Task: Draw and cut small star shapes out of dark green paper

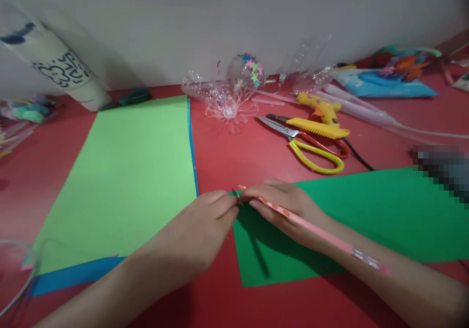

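The left grip (208,223) is extended from the lower left, its fingers curled together at the upper-left corner of the dark green sheet (381,215); whether that corner is pinched cannot be told. By the right grip (293,198), bent inward just beside it, a pink pencil (317,229) is grasped, its point directed up and left. The sheet is spread flat on the red desk (227,149).

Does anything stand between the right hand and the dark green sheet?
Nothing visible: the right hand, holding a pink pencil, lies over the dark green sheet near its far left corner.
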The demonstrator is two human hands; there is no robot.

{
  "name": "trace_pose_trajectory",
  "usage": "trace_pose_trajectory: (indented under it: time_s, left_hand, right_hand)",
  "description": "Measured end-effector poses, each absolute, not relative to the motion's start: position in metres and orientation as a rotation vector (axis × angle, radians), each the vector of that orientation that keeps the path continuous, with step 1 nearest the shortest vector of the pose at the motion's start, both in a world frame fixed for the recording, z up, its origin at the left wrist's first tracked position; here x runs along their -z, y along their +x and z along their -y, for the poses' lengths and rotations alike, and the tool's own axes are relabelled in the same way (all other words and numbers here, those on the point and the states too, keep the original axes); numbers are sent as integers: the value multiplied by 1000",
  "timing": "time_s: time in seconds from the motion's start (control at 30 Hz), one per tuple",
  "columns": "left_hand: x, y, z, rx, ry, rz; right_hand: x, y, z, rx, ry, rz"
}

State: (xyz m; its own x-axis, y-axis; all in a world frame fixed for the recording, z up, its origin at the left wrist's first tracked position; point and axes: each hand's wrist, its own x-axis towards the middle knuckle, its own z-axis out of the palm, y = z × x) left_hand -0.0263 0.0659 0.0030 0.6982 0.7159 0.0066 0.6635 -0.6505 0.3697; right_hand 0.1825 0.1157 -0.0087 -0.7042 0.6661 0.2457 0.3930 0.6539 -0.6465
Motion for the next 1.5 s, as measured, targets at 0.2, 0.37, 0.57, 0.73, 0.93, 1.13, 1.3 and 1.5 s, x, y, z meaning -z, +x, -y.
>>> trace_pose_trajectory:
  time_s: [0.2, 0.37, 0.57, 0.73, 0.93, 1.13, 1.3, 1.5]
  left_hand:
    - [-3, -3, -52, -42, 2706, -1324]
    - [-3, 20, -41, 128, 2806, -1561]
    - [-1, 37, -36, 40, 2893, -1694]
    - [-5, 46, -37, 88, 2815, -1764]
    - [-7, 54, -37, 206, 2712, -1824]
    - [-3, 58, -37, 167, 2620, -1899]
    - [10, 58, -28, 226, 2453, -1941]
    - [11, 52, -30, 102, 2563, -1849]
  right_hand:
    - [4, 182, -116, -866, -917, 2414]
    - [6, 181, -122, -944, -976, 2403]
    - [1, 182, -125, -1043, -1033, 2344]
    - [-6, 177, -129, -1238, -1078, 2170]
    - [-11, 157, -140, -1521, -1099, 1983]
    - [1, 163, -141, -1333, -995, 2049]
    - [8, 168, -140, -1163, -925, 2194]
    - [11, 165, -142, -1004, -884, 2306]
